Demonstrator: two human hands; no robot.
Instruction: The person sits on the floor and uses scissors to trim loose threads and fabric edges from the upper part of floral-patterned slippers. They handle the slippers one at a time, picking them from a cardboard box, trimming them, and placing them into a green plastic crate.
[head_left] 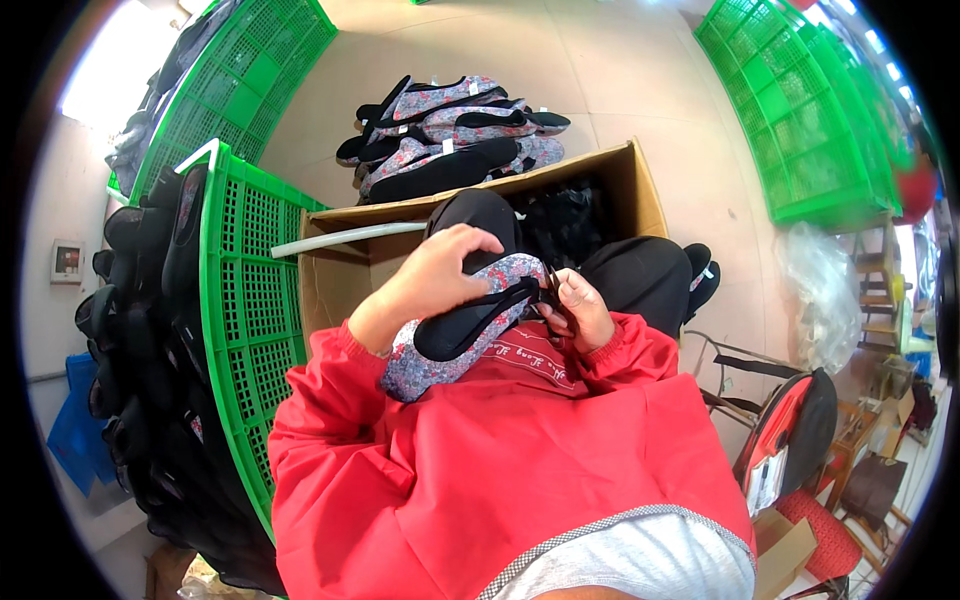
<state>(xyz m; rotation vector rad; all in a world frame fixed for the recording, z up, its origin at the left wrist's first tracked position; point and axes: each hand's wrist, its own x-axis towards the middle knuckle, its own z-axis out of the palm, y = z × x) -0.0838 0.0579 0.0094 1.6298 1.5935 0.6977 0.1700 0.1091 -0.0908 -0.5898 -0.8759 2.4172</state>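
Observation:
Over my lap lies a flowered slipper (405, 370) with a black lining and sole, its grey cloth dotted with red and blue. My left hand (435, 275) is closed round its side, thumb toward the opening. At the slipper's other end my right hand (583, 308) is closed on a small dark pointed tool (554, 285) that looks like thread snips. The tool's tip is close against the slipper's edge. My right fingers partly cover its handle, so its full shape is hidden.
An open cardboard box (640, 195) holding black items stands before my knees. Beyond it is a pile of flowered slippers (470, 125). A green crate (250, 300) with black slippers (150, 380) stands left; more green crates (800, 120) stand far right. A pale tube (345, 238) crosses the box.

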